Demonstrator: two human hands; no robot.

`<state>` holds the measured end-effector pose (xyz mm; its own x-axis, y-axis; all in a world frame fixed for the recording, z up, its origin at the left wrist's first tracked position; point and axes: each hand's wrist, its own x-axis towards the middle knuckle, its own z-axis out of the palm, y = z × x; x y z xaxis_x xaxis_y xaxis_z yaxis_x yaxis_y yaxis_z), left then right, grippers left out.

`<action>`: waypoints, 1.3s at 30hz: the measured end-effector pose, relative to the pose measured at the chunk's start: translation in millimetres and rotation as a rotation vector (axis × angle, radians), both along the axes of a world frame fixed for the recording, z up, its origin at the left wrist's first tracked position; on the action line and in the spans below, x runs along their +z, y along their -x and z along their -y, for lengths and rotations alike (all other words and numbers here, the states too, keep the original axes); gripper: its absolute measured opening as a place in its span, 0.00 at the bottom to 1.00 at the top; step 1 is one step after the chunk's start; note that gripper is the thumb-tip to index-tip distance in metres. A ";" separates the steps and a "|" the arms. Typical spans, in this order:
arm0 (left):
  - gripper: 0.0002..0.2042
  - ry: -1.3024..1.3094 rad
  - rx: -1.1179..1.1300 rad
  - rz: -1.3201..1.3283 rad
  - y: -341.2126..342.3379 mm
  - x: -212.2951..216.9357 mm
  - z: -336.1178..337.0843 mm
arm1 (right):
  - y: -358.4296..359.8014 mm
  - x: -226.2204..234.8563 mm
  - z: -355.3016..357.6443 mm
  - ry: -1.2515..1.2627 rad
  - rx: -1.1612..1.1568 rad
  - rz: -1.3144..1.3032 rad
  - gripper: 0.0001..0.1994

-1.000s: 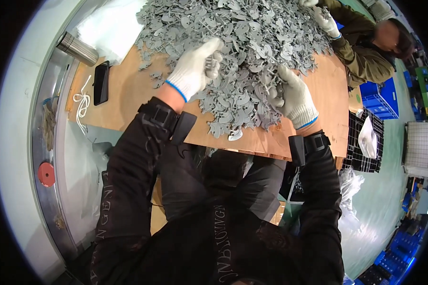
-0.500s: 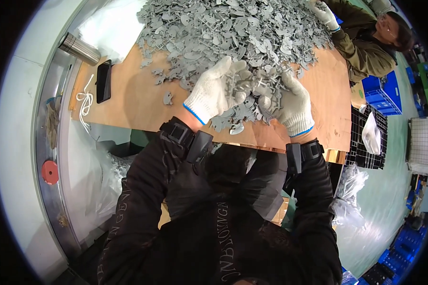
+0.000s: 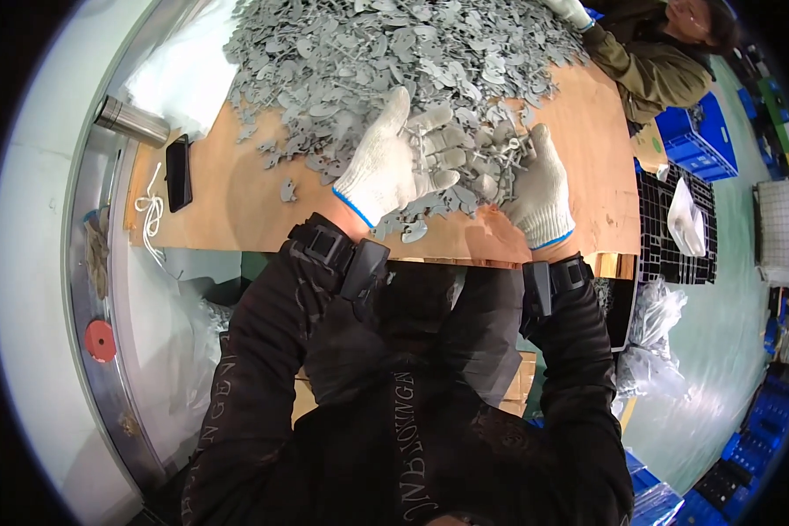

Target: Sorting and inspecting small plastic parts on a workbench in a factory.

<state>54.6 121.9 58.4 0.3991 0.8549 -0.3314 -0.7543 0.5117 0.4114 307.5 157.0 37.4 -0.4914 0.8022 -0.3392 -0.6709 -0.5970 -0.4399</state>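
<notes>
The person wears white knitted work gloves on the left hand (image 3: 394,162) and the right hand (image 3: 542,188), each finished with a thin blue band at the cuff. A black strap carrying a boxy black device circles each wrist. Both sleeves are black, of a dark jacket with pale lettering running down the left sleeve and chest.

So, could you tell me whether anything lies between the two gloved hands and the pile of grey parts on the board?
Nothing visible does. The left hand and right hand already rest on the near edge of the grey parts.
</notes>
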 end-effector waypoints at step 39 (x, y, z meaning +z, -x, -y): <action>0.28 1.146 -0.977 1.212 -517.3 -40.0 38.4 | -259.9 -81.3 306.3 -0.170 -0.429 1.411 0.23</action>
<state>571.9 83.5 18.4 0.9427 -0.1617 0.2919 0.3336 0.4726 -0.8157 567.5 -149.2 -43.9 0.4341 0.8752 -0.2134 0.2512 -0.3451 -0.9043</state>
